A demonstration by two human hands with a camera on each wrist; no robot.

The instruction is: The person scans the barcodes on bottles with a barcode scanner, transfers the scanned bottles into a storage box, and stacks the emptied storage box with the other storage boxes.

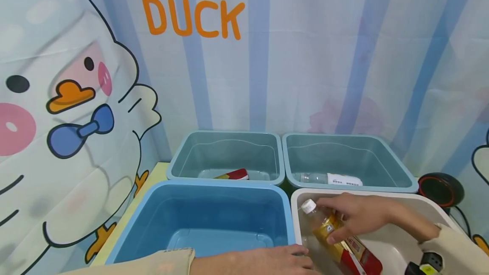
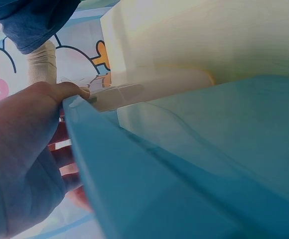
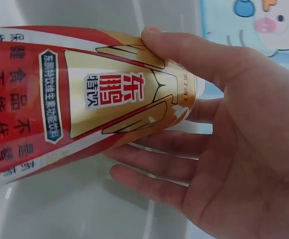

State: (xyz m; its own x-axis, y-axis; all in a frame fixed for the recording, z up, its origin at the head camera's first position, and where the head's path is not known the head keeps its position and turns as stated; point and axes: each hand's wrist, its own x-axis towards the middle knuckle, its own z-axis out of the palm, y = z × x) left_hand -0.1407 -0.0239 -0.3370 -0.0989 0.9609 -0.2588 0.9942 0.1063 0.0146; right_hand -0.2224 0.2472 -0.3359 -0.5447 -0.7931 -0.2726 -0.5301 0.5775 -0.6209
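Observation:
My right hand [image 1: 363, 215] holds a plastic drink bottle [image 1: 330, 239] with a white cap and a gold and red label. The bottle lies tilted inside the white bin [image 1: 405, 245]. In the right wrist view, the thumb of the right hand [image 3: 239, 114] is on one side of the bottle [image 3: 104, 99] and the fingers reach beneath its narrow end. My left hand [image 1: 256, 262] is at the front of the blue bin [image 1: 130, 228]. Seen from the left wrist, the left hand [image 2: 30, 154] grips a blue bin rim [image 2: 87, 149], thumb over the edge, fingers outside.
Behind stand two teal bins: the left one [image 1: 225, 135] holds a red and yellow item [image 1: 234, 174], the right one [image 1: 332, 137] a clear bottle [image 1: 332, 178] with a white label. A round black device [image 1: 441, 189] with a cable stands at right. A duck-print curtain [image 1: 290, 54] hangs behind.

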